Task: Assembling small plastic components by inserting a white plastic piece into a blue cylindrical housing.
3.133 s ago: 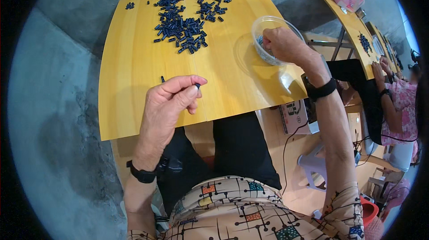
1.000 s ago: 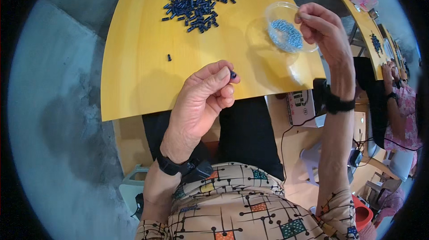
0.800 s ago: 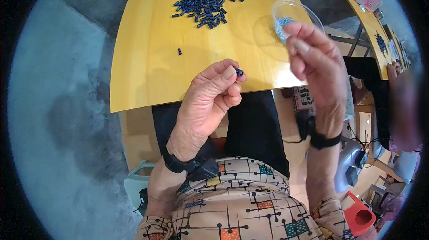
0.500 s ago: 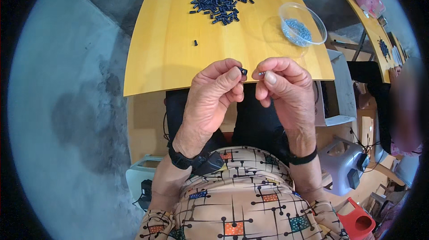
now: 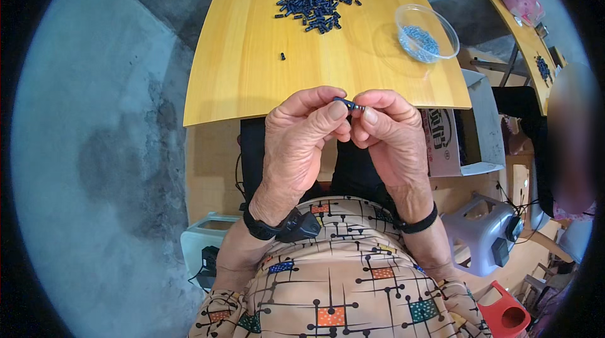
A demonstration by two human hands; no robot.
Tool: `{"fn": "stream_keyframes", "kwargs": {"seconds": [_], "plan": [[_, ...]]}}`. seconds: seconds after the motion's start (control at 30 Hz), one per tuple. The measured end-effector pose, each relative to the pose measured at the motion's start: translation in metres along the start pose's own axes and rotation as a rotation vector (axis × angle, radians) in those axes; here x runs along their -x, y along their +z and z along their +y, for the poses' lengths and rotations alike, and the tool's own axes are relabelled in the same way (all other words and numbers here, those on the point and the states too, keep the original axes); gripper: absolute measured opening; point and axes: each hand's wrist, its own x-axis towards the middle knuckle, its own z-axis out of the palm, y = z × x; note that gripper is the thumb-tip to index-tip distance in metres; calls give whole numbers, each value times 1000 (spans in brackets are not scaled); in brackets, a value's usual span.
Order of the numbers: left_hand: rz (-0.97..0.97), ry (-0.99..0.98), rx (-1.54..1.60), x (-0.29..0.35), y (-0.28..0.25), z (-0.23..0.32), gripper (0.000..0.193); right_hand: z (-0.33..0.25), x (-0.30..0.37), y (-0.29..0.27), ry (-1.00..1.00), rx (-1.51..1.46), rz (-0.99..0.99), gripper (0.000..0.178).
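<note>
Thumb and fingers of my left hand (image 5: pixel 291 144) pinch a small black plastic piece (image 5: pixel 346 104) just off the near edge of the yellow table (image 5: pixel 239 67). My right hand (image 5: pixel 396 149) pinches a small metal screw (image 5: pixel 361 108), mostly covered by the fingertips. The screw meets the right end of the black piece; how deep it sits cannot be made out. A heap of similar black pieces (image 5: pixel 318 13) lies on the far part of the table. One single black piece (image 5: pixel 282 56) is nearer to me. At the right stands a clear plastic bowl (image 5: pixel 452 39) with many small silvery screws (image 5: pixel 418 44).
Below the table's right side is an open cardboard box (image 5: pixel 485 124). A grey plastic stool (image 5: pixel 479 237) and a red stool (image 5: pixel 507 313) stand at the right, a pale green stool (image 5: pixel 205 237) at the left. Another person sits by a second table (image 5: pixel 523 35).
My hands have come together: the screw in my right hand, apart from the black piece before, now meets its end. The view has shifted slightly.
</note>
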Motion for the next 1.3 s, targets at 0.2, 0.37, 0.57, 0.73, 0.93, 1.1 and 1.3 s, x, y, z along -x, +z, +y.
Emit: {"fn": "stream_keyframes", "kwargs": {"seconds": [0.2,0.37,0.57,0.73,0.93,1.1,1.3], "plan": [[31,2,-5,1,3,2,20,-4,-1,0,-51,1,-9,15],[62,25,-52,2,4,7,20,-11,1,0,-57,24,-30,16],[59,61,-100,5,8,11,19,-21,3,4,-39,174,-34,14],[36,15,-102,7,10,11,19,-22,4,3,-4,137,-125,11],[18,33,-170,7,10,8,17,-17,1,3,-8,135,-164,11],[42,42,-115,8,12,2,16,-16,1,3,-28,109,-137,10],[30,39,-121,9,11,3,16,-14,3,6,-22,90,-86,8]]}}
